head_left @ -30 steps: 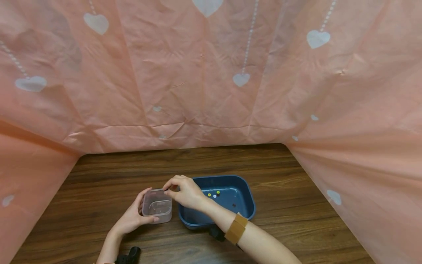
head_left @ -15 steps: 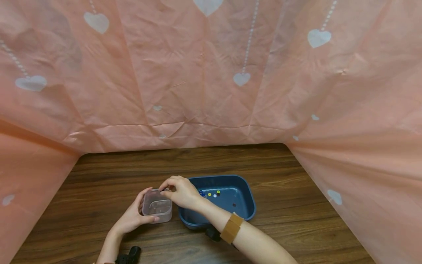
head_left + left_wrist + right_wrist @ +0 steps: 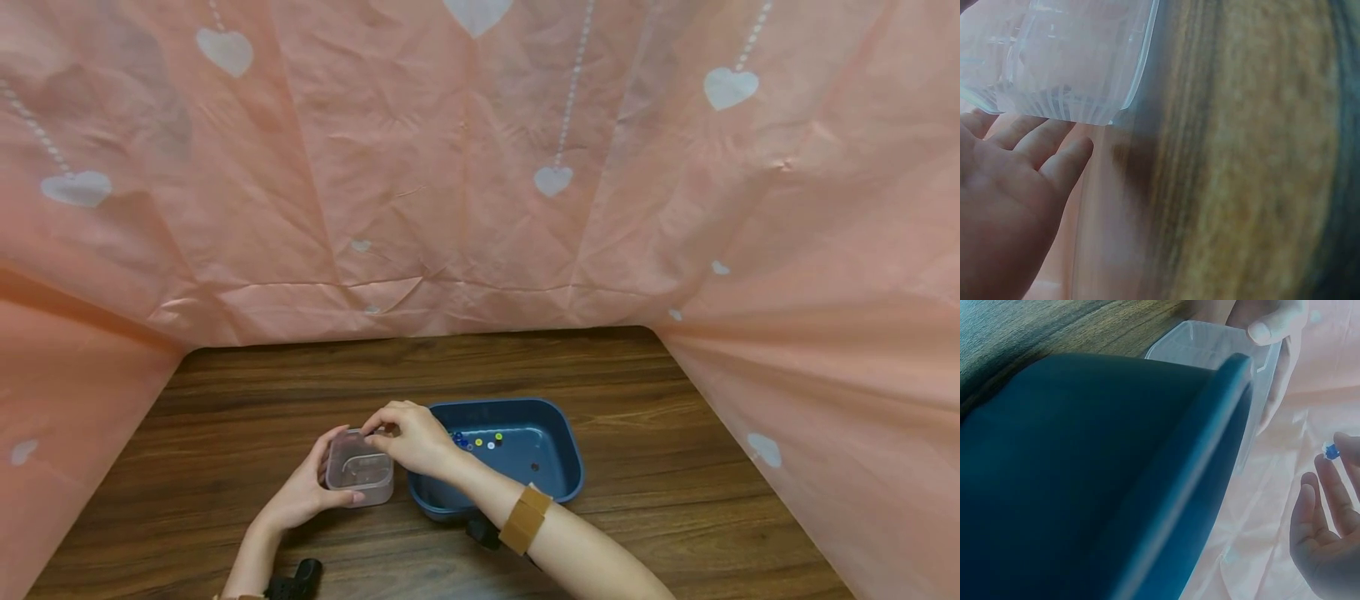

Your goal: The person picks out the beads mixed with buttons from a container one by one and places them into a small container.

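A clear, square plastic box stands on the wooden table, its mouth facing up. My left hand grips it from the left, thumb on the near wall and fingers round the far side. Over the box's far right rim, my right hand pinches a small blue bead-like piece between thumb and forefinger. The right forearm crosses above a blue basin, hiding part of its inside. Several small round pieces, yellow, blue and white, lie on the basin's floor, with a dark one further right.
Basin and box stand side by side with a narrow gap between them. The wooden table is enclosed by a pink curtain with white hearts at the back and sides. A black wrist-worn device sits under the left wrist.
My right hand has shifted slightly left over the box rim, uncovering more blue pieces in the basin. The left hand and the box keep their place.
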`<state>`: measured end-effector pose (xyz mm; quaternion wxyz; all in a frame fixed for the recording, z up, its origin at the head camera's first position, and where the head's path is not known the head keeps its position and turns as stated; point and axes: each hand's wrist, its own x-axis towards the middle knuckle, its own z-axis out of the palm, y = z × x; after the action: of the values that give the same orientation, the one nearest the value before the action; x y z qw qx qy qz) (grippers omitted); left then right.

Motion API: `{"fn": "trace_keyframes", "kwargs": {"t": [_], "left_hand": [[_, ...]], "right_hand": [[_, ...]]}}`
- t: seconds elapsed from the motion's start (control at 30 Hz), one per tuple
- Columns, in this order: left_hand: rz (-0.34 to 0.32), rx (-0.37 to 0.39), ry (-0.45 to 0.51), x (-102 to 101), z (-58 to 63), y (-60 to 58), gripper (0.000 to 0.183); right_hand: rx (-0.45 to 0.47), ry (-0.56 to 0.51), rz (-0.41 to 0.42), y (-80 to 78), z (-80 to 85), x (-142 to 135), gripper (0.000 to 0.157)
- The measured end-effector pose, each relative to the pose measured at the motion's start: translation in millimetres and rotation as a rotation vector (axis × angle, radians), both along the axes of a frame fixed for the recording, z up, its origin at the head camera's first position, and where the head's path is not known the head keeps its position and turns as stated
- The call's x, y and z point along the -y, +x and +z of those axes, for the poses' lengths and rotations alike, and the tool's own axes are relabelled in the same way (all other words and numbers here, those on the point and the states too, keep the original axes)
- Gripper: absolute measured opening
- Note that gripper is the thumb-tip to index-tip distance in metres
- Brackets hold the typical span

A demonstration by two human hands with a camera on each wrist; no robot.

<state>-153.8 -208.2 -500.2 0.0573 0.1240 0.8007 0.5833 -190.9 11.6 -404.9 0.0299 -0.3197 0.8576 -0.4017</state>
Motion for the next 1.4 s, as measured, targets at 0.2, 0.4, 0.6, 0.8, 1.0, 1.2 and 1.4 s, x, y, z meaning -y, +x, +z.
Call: {"fn": "trace_keyframes", "kwargs": {"t": [0.2, 0.4, 0.6, 0.8, 1.0, 1.2, 1.4], "left_hand": [[0.0, 0.006, 0.001, 0, -0.2, -0.4, 0.101], [0.011, 0.014, -0.028, 1, -0.1, -0.9, 0.1], [0.006, 0.009, -0.028, 1, 0.4, -1.4, 0.1], [0.019, 0.009, -0.036, 1, 0.5, -1.0, 0.1], [0.022, 0.001, -0.037, 1, -0.2, -0.6, 0.1], [0.013, 0.0, -0.026, 0, -0.6, 0.1, 0.099], [0.01, -0.004, -0.022, -1, -0.4, 1.7, 0.099]], "right_hand": [[0.015, -0.016, 0.004, -0.2, 0.4, 0, 0.012], [-0.006, 0.003, 0.001, -0.6, 2.1, 0, 0.013], [-0.025, 0.001, 0.0, -0.2, 4.7, -1, 0.013], [-0.029, -0.017, -0.001, -0.3, 6.8, -2, 0.013], [-0.014, -0.025, -0.016, 0.1, 8.7, -4, 0.013], [-0.015, -0.02, -0.021, 0.1, 7.3, -7, 0.013], [-0.005, -0.019, -0.035, -0.3, 6.6, -11, 0.012]]}}
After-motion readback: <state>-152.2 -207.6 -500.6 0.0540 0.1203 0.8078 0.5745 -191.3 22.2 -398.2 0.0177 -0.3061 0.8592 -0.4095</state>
